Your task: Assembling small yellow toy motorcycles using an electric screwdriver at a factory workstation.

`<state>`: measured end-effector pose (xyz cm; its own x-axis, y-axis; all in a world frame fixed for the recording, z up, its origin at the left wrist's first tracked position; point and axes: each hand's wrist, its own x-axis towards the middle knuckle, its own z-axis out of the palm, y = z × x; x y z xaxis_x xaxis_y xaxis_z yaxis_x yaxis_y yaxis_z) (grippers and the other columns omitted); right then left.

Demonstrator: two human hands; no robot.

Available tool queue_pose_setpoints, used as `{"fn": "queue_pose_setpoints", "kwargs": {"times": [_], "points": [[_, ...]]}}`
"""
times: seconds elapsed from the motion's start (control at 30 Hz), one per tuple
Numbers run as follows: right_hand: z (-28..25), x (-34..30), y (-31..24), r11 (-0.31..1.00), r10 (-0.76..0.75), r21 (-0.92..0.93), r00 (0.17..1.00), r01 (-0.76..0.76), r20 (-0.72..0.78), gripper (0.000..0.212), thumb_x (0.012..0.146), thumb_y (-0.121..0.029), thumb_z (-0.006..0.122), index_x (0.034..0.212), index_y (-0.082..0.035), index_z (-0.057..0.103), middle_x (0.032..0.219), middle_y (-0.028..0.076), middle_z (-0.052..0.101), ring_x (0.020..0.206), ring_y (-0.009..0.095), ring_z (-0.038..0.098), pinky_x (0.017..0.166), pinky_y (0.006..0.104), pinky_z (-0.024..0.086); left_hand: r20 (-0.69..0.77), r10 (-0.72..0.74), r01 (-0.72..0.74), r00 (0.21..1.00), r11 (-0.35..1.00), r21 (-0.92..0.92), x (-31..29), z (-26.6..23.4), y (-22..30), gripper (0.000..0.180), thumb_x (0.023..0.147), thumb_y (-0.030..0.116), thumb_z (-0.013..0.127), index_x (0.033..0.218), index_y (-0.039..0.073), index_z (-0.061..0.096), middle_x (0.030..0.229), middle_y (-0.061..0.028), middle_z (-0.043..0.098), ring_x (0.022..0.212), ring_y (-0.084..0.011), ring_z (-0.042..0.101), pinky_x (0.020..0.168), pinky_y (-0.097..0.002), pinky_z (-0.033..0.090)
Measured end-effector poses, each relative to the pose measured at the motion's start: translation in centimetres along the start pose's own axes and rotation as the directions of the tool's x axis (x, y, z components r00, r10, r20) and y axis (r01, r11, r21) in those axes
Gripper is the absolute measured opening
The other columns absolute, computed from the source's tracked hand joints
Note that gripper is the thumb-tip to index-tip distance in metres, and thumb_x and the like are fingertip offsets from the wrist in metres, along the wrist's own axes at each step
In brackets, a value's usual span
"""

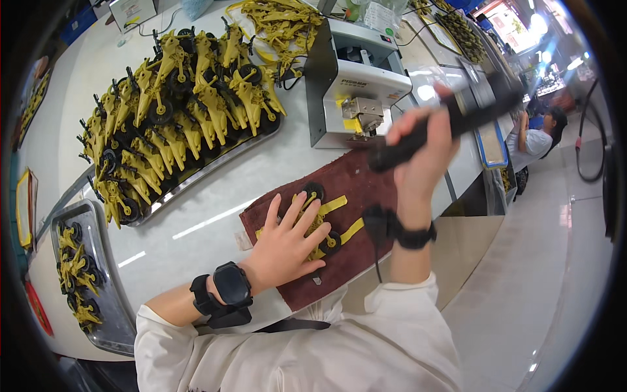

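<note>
My left hand (285,247) lies palm down with its fingers spread over a yellow toy part with black wheels (332,243). That part rests on a dark red cloth (359,179) and is mostly hidden under the hand. Two yellow strips (335,204) stick out from it to the right. Raised over the cloth's right side, my right hand (428,147) is closed around a long black stick-shaped tool (483,112). Motion blurs the tool, so its exact kind does not show. Both wrists wear black straps with small devices.
A large metal tray (202,162) packed with yellow wheeled parts stands at the far left. Another metal tray (116,313) at the near left holds several more. A grey tape machine (358,85) stands beyond the cloth. A co-worker (539,134) sits at the right.
</note>
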<state>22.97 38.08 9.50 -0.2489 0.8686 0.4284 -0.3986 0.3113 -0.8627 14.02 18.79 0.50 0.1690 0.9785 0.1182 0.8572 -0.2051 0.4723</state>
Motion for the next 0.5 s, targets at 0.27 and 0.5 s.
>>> {"fn": "queue_pose_setpoints", "kwargs": {"times": [0.27,0.5], "points": [[-1.9,-9.5,-3.8,0.999,-0.05,0.025,0.993,0.048,0.105,0.08,0.084,-0.058,0.054,0.136,-0.005,0.025,0.066,0.008,0.049,0.046,0.019,0.047,0.046,0.0322,0.04,-0.067,0.074,-0.08,0.995,0.993,-0.082,-0.2,0.9,-1.7,0.068,0.07,0.047,0.071,0.127,0.017,0.05,0.142,-0.0136,0.035,0.134,-0.0372,0.027,0.106,-0.0577,0.019],[-2.1,-11.6,-3.8,0.993,-0.065,0.11,0.979,0.044,0.196,0.09,0.082,-0.053,0.061,0.135,0.0,0.011,0.077,0.015,0.057,0.056,0.025,0.057,0.052,0.035,0.05,-0.074,0.037,-0.046,0.997,0.991,-0.128,-0.2,1.3,-1.6,0.075,0.068,0.045,0.073,0.13,0.012,0.046,0.144,-0.0131,0.034,0.135,-0.0329,0.028,0.107,-0.0558,0.019]]}}
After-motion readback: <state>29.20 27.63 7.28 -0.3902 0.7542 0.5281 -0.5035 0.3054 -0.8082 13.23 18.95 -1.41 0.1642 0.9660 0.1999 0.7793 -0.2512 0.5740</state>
